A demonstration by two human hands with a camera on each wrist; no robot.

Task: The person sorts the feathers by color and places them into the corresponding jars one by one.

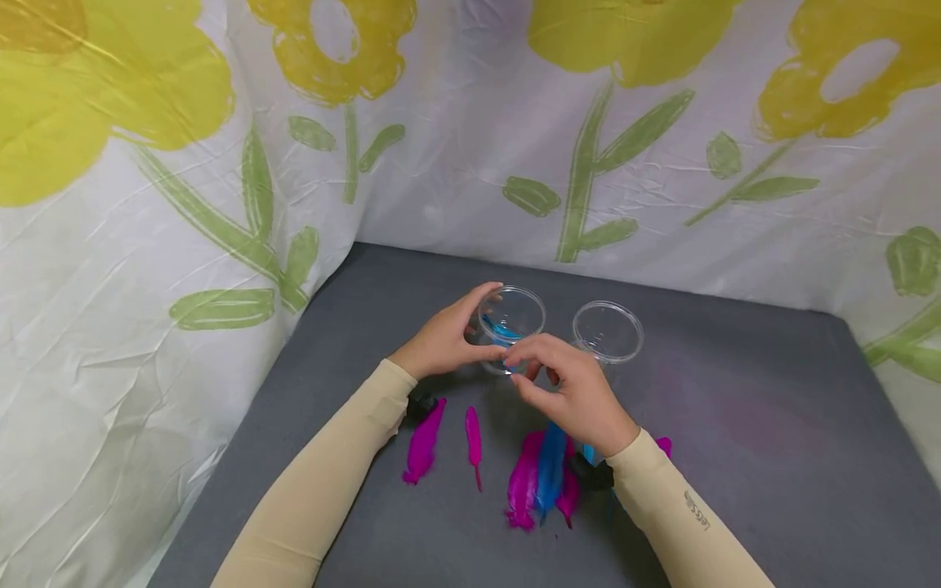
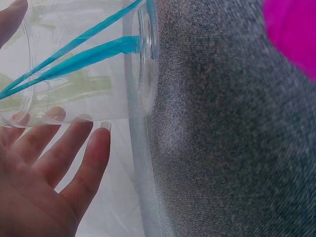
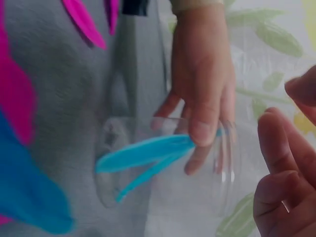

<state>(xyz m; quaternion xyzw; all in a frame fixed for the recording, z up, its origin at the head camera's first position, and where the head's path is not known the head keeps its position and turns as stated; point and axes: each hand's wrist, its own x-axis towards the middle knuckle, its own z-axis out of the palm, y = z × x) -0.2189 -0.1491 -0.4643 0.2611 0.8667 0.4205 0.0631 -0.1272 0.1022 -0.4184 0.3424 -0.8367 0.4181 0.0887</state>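
A clear plastic cup stands on the grey table, with thin turquoise feathers slanting inside it. My left hand holds this cup from the left, thumb on the near side and fingers round the far side. Just in front of its rim, my right hand has its fingers bent. A gap shows between thumb and fingertips in the right wrist view, with nothing in it. Below the right hand lie a blue feather and a broad magenta feather, partly overlapping.
A second clear cup stands to the right of the held one. Nearer on the left lie a fluffy magenta feather and a slim magenta feather. Behind the table hangs a white curtain with yellow flowers.
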